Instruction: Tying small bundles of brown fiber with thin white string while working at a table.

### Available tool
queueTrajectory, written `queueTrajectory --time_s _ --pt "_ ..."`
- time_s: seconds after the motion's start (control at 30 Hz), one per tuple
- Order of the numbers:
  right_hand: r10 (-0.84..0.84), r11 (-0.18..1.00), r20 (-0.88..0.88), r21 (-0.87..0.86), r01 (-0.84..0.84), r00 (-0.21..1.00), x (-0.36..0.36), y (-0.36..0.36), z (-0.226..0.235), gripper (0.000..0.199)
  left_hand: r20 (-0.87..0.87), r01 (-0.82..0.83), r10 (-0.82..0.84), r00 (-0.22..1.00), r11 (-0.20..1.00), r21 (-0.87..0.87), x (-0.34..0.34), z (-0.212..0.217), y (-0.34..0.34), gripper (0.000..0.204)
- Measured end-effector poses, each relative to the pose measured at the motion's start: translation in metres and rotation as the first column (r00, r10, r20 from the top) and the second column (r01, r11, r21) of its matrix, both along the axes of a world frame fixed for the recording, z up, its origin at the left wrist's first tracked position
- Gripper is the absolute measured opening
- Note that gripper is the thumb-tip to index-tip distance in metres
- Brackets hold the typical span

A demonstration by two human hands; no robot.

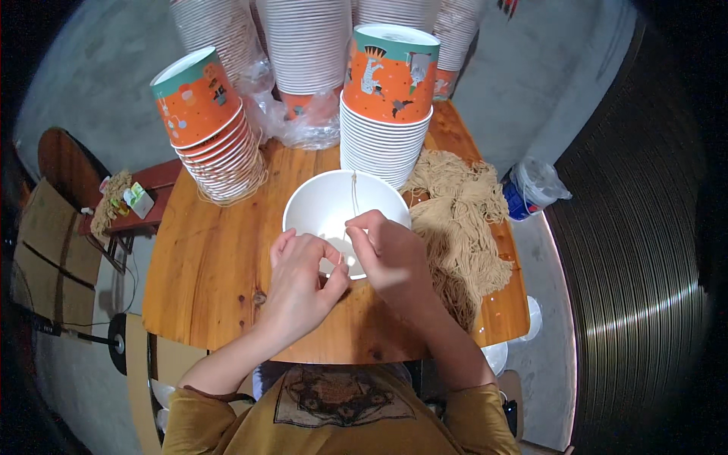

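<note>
One cord (354, 195), far-to-near over bowl (309, 201)

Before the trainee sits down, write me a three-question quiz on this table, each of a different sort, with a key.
1. What lies on the table to the right of the white tub?
A) scissors
B) a heap of beige cord
C) a steel spoon

2. True or false: the front left stack is topped by a plain white tub.

3. Toward which hand does the cord strand at the white tub's far rim run?

Key:
1. B.
2. False; an orange-and-green tub tops it.
3. The right hand.
</note>
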State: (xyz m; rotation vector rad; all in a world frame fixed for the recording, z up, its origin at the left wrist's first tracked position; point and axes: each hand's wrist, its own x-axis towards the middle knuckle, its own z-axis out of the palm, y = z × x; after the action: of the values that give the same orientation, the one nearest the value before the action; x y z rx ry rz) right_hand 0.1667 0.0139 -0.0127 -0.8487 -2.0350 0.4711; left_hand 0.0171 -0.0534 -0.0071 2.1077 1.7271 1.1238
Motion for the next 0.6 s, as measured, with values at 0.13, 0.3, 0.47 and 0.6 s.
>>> queueTrajectory --time_s 0.13,0.3,0.47,0.6 --pt "0.022 0.999 -0.086 -0.039 -0.026 0.996 0.001 0.000 0.000 0.008 0.023 0.026 -0.025 0.999 0.999 -0.045 -0.004 -0.003 -0.002 0.010" --pt "0.122 0.977 -0.093 -0.166 -0.136 0.988 0.008 0.001 0.005 0.013 0.046 0.050 -0.049 0.998 0.998 -0.038 -0.007 -0.004 0.000 0.009" --pt "0.211 0.977 0.030 0.014 -0.212 0.977 0.012 0.003 0.008 0.013 0.046 0.041 -0.038 0.998 0.998 -0.049 -0.006 -0.003 0.000 0.010" --pt "0.204 0.979 0.149 -0.013 -0.204 0.968 0.009 0.003 0.008 0.011 0.023 0.057 -0.056 0.998 0.995 -0.083 -0.006 -0.001 0.000 0.007"
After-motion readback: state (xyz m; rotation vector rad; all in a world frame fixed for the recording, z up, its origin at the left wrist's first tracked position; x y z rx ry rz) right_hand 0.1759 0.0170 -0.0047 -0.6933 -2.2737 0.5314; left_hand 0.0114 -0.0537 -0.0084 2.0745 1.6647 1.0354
